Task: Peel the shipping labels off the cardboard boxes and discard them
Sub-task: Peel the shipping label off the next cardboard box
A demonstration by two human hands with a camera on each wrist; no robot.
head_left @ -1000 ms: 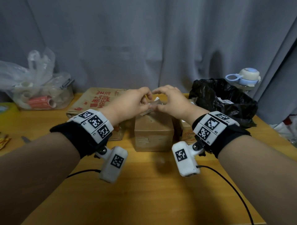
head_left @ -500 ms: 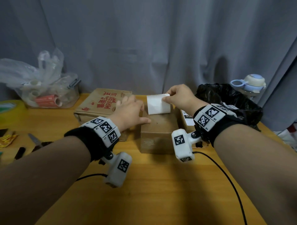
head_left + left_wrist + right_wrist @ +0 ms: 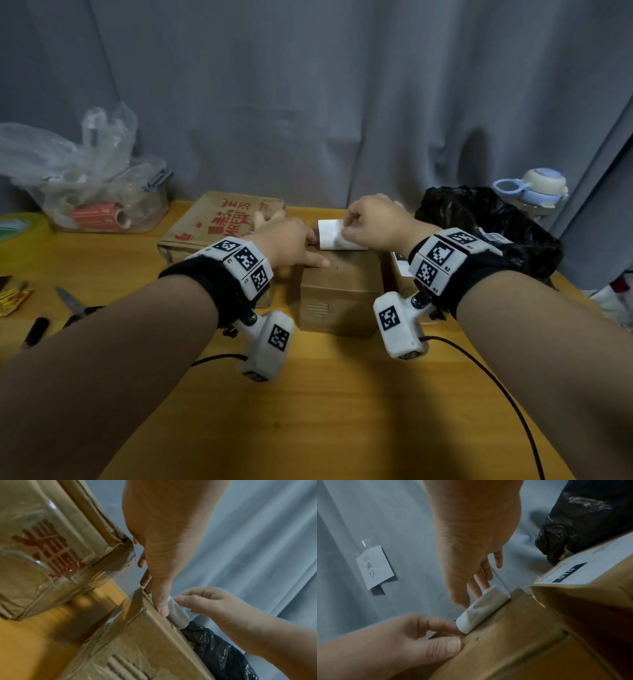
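A yellow-brown wooden table [image 3: 342, 411] is seen in the foreground, with a grey curtain [image 3: 342, 102] hung behind its far edge. A pair of scissors [image 3: 73, 305] and a black marker [image 3: 34, 330] are laid near the left edge, well apart from the boxes.

At the middle of the table a small cardboard box [image 3: 337, 301] is set. Just to its left a flat cardboard box with red print [image 3: 219, 222] is placed, and just to its right a third box with a printed label [image 3: 583, 572] is partly hidden behind the right wrist. Farther right a black rubbish bag [image 3: 496, 226] is spread open, and one discarded label can be made out on it. At the far left a clear plastic tub [image 3: 113, 212] is seen, draped with a clear plastic bag and filled with tape rolls. A blue and white bottle cap [image 3: 534, 186] is visible beyond the black bag.

The left hand [image 3: 284, 243] is laid on the small box's top, the thumb pressed flat along its near part and the fingers extended. The white shipping label [image 3: 337, 236], curled up off the far part of the box top but still attached along its lower edge, is pinched by the right hand [image 3: 373, 222] between thumb and fingers.
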